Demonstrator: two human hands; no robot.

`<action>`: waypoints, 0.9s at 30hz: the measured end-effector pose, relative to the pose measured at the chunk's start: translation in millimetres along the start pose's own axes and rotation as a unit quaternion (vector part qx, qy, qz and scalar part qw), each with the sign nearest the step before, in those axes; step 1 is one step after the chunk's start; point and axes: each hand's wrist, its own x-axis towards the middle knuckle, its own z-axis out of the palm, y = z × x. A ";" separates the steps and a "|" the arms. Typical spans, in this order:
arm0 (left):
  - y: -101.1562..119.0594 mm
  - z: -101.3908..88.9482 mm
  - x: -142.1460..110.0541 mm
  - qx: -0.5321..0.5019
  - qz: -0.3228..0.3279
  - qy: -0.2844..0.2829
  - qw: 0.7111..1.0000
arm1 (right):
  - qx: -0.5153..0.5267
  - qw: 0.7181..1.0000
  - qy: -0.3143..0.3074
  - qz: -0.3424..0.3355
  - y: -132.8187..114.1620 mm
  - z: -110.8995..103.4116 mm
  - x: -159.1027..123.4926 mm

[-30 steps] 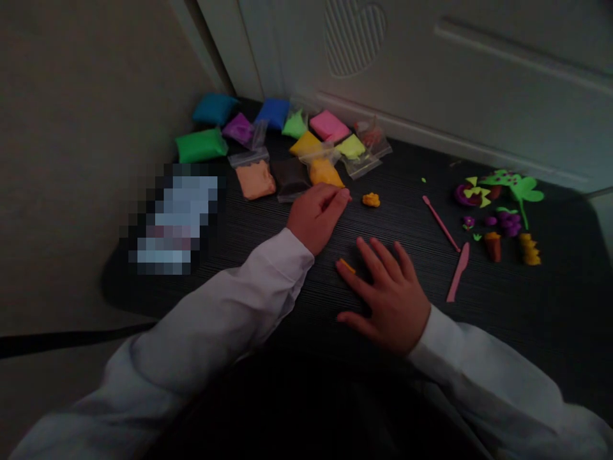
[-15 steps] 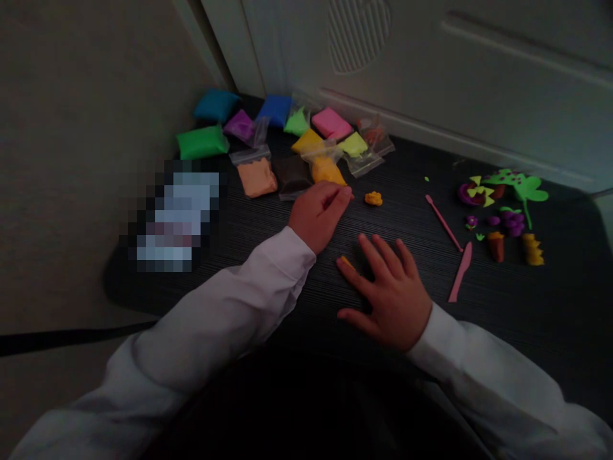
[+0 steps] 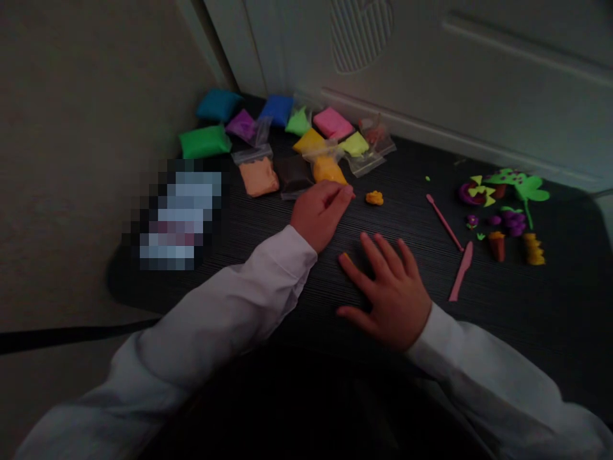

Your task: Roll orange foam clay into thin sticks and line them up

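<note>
The left hand (image 3: 317, 216) is curled on the dark desk (image 3: 527, 332), thumb and index tips together; whether it pinches anything I cannot tell. It sits just in front of the orange bag (image 3: 329, 171) and the brown bag (image 3: 294, 174), with the peach bag (image 3: 257, 177) a little further left.

The right hand (image 3: 397, 295) is spread palm down, fingers apart — and a thin orange strip (image 3: 345, 257) shows at its index fingertip. The orange lump (image 3: 374, 198) lies on the desk beyond that hand's fingers, to the right of the left hand's fingertips and apart from both hands.

Right of the right hand lie the pink knife (image 3: 461, 271) and, behind it, the pink stick (image 3: 444, 220), their ends close together. Past these are small shaped pieces: a purple cluster (image 3: 514, 222), a brown cone (image 3: 498, 246) and a yellow piece (image 3: 533, 249) (ridged down one side) — all near one another.
</note>
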 end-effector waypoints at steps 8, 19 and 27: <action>-1.9 0.8 0.2 -0.010 0.004 0.004 1.000 | 0.011 1.000 -0.003 -0.007 -0.9 -0.4 3.0; 1.2 -0.2 0.1 -0.011 -0.021 0.000 1.000 | -0.023 0.999 0.021 0.026 -5.8 2.5 3.6; 0.3 -0.7 0.0 -0.010 -0.012 0.000 1.000 | -0.034 0.997 0.039 0.059 6.0 1.4 3.0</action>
